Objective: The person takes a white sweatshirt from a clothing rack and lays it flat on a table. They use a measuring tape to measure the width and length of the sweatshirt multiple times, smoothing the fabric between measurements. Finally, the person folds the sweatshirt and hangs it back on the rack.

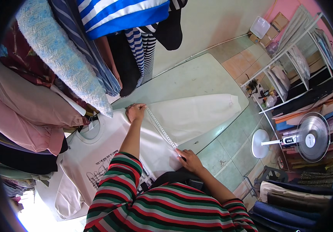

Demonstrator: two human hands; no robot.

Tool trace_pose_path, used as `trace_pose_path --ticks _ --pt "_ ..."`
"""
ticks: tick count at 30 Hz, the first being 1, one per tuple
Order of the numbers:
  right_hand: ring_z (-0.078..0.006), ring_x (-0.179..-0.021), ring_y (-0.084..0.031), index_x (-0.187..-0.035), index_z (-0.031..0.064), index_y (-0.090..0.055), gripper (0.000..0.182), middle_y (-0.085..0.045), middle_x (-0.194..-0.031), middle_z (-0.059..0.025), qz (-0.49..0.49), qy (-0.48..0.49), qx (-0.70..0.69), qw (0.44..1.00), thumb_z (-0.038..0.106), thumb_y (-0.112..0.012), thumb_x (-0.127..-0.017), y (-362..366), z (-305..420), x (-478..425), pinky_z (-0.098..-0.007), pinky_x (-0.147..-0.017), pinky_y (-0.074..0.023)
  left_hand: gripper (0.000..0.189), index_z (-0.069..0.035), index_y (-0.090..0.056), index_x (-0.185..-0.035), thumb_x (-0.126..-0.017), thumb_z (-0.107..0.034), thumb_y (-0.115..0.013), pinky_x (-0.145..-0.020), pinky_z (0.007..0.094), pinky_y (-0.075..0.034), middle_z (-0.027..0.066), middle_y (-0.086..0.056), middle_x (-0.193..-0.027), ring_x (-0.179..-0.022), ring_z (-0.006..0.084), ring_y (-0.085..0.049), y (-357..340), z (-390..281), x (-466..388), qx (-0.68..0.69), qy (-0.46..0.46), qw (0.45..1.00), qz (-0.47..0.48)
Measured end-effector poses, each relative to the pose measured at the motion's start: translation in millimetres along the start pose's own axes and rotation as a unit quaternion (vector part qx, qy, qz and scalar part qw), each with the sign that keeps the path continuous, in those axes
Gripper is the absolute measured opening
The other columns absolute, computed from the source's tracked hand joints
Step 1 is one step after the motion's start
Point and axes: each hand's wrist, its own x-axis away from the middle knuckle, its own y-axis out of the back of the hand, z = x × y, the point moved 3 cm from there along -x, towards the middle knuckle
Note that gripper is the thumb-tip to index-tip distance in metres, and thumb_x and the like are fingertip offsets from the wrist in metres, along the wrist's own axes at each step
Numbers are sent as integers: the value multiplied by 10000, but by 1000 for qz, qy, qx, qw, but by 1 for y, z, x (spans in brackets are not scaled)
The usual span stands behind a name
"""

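Note:
A white long-sleeved sweatshirt (120,127) with a dark printed design lies spread on a pale table (181,78). My left hand (136,112) pinches one end of a white tape measure (160,129) at the shoulder, near the top of the sleeve. The tape runs slantwise across the upper sleeve to my right hand (189,160), whose fingers hold it near the sleeve's underarm edge. The tape looks taut and almost straight. One sleeve stretches out to the right, its cuff near the table's far end; the other is folded down at the left.
Hanging garments (67,61) crowd the left and top, some overhanging the table. A standing fan (310,140) is on the tiled floor at the right, beside white metal shelving (285,101) with folded fabrics and bagged goods. Boxes (279,21) and a clear plastic tub (260,27) stand in the far corner.

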Motion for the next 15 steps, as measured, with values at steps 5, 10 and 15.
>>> trace_pose_path --ticks 5,10,15 --pt "-324 -826 -538 -1226 116 -514 385 -560 -855 -150 -11 -14 -31 999 227 -517 -858 3 0 -2 -393 -766 -436 135 -243 -717 -811 -695 -310 -703 -924 380 -346 -49 -653 -902 -963 213 -536 0 0 1 -3 7 1000 2" --pt "-324 -813 -547 -1185 108 -549 355 -568 -832 -152 -21 -46 -53 997 224 -517 -851 0 -6 -4 -396 -756 -439 129 -243 -717 -812 -699 -302 -701 -928 381 -341 -46 -654 -899 -963 211 -537 0 1 0 -2 2 1000 -1" --pt "-322 -820 -556 -1165 102 -562 343 -582 -844 -151 -50 -52 -67 995 226 -516 -848 -3 -8 -3 -394 -757 -440 122 -247 -716 -808 -700 -302 -701 -935 376 -340 -45 -651 -914 -972 204 -535 -1 2 1 -2 4 1000 0"
